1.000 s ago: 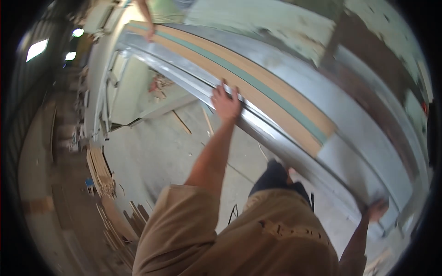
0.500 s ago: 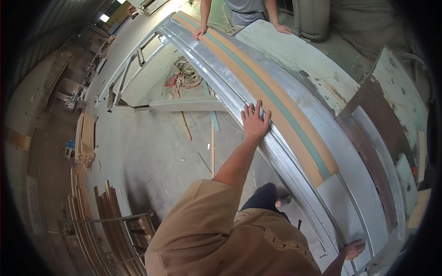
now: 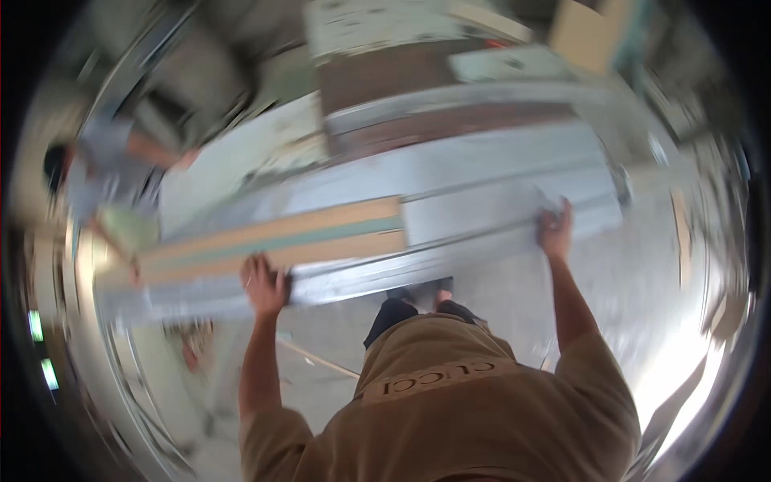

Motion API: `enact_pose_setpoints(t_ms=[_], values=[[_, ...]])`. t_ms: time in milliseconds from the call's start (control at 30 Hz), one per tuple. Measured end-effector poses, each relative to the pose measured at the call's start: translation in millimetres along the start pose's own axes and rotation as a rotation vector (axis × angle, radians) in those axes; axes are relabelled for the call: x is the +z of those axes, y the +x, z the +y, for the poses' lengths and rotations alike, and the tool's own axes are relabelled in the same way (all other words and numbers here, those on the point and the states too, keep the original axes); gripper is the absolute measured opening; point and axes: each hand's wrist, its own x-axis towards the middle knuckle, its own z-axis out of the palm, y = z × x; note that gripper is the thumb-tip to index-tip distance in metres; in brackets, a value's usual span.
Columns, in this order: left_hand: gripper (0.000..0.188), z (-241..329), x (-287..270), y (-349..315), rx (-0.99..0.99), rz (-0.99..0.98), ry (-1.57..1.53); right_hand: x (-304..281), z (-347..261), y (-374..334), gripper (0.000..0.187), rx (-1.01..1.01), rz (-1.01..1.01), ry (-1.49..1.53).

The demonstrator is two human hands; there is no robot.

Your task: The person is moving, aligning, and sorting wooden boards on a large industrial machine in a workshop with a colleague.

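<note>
A long wooden board (image 3: 345, 215) with a green stripe down its middle lies on a grey metal-topped bench (image 3: 482, 213). My left hand (image 3: 265, 287) rests on the bench's near rail beside the board's near edge, fingers spread, holding nothing. Farther right, beyond the board's right end, my right hand (image 3: 554, 231) lies on the bare metal top with its fingers apart. Motion blur softens both hands, and the fingertips are not sharp.
At the far left a co-worker (image 3: 112, 173) in a grey top leans in, one hand near the board's left end. Behind the bench lie a pale panel (image 3: 249, 149) and brown sheets (image 3: 385, 76). A thin wooden strip (image 3: 321, 359) lies on the floor below.
The view has swung round to the right, so the bench now runs across it. My right hand, low at the edge before, shows fully on the metal top. My left hand stays at the rail.
</note>
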Motion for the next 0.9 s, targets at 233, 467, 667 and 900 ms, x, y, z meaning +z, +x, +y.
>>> enact_pose_setpoints(t_ms=[233, 467, 667, 900], values=[[0.091, -50.1, -15.7, 54.7, 0.324, -0.288, -0.165, -64.4, -30.4, -246.7, 0.074, 0.316, -0.114, 0.006], [0.079, -49.5, -29.8, 97.0, 0.418, -0.402, -0.142, -86.6, 55.8, -525.0, 0.05, 0.97, -0.907, -0.169], [0.074, -46.4, -32.6, 92.7, 0.369, -0.481, -0.062, -89.0, 22.8, -537.4, 0.048, 1.149, -0.668, 0.151], [0.072, -5.1, -33.3, 64.4, 0.41, -0.411, -0.174, -85.2, 47.0, -460.8, 0.048, 0.976, -0.609, 0.232]])
